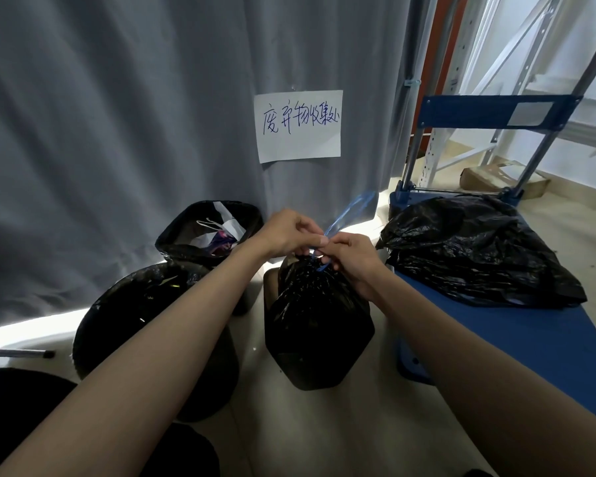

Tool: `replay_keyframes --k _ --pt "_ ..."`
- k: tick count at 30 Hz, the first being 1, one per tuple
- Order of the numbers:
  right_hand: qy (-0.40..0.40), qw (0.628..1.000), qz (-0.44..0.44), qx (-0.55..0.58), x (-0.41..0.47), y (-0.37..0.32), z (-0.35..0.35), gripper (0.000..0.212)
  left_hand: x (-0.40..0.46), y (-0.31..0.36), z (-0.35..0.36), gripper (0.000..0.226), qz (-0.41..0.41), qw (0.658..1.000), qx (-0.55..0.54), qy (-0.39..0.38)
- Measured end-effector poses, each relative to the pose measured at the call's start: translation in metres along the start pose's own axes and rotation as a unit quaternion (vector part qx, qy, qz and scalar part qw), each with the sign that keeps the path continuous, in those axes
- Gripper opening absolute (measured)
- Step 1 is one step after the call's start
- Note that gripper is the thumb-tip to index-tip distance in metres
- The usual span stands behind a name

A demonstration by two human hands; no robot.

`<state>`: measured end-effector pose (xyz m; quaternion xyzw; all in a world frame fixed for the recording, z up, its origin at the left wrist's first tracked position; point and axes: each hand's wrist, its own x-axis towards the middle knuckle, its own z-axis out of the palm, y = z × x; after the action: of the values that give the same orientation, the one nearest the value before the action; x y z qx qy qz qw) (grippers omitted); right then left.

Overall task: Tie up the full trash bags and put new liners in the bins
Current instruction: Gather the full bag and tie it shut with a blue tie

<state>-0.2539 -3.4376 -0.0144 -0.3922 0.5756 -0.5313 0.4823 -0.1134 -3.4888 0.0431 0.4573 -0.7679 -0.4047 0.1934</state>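
Upper left is filled by grey curtain [117,115], handwritten paper sign [299,125] pinned centre; metal racking [489,63] seen upper right, pale floor [324,435] sunlit.

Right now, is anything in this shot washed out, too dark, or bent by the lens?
Head view: the floor under the curtain glares white; the black bag being tied loses detail in shadow; the wide lens bows the cart handle posts.

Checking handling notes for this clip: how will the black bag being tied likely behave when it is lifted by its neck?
The black bag looks bulging and stands upright unaided, so it is probably fairly full and may sag when lifted. Its thin, glossy film looks floppy and possibly slippery. Both hands pinch the blue tie at the neck.
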Motion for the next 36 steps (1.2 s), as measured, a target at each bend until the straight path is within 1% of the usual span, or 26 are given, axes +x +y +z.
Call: replay_keyframes --k 5,10,13,15,17,21,27,31,34,36 --pt "0.02 1.0 0.004 0.003 0.002 0.001 0.001 0.007 -0.001 -0.005 0.0 0.024 0.005 1.0 0.025 0.008" --pt "0.027 1.0 0.01 -0.007 0.007 0.003 0.002 0.006 -0.001 -0.01 0.01 0.023 0.029 0.995 0.073 0.056" --pt "0.051 0.998 0.034 -0.016 0.009 0.006 0.0 0.009 -0.001 -0.011 0.018 0.027 0.057 0.99 0.101 0.076" --pt "0.065 0.996 0.049 -0.021 0.01 0.007 -0.002 0.007 -0.001 -0.01 0.022 0.025 0.074 0.986 0.126 0.075" --pt "0.076 0.995 0.059 -0.022 0.01 0.008 -0.004 0.01 -0.001 -0.008 0.025 0.021 0.095 0.982 0.146 0.074" --pt "0.087 0.993 0.074 -0.011 0.011 0.008 -0.004 0.017 -0.001 -0.007 0.025 0.015 0.177 0.961 0.199 0.071" --pt "0.095 0.992 0.073 -0.031 0.011 0.006 -0.002 0.019 0.0 -0.01 0.023 0.013 0.214 0.946 0.242 0.037" --pt "0.085 0.993 0.071 -0.031 0.011 0.008 -0.003 0.018 0.001 -0.016 0.026 0.011 0.205 0.951 0.229 0.038" --pt "0.071 0.996 0.058 -0.021 0.008 0.004 -0.003 0.013 0.004 -0.024 0.026 0.005 0.161 0.973 0.161 0.047" --pt "0.059 0.997 0.047 -0.005 0.005 0.0 -0.003 0.023 0.004 -0.027 0.022 0.005 0.118 0.988 0.096 0.027"
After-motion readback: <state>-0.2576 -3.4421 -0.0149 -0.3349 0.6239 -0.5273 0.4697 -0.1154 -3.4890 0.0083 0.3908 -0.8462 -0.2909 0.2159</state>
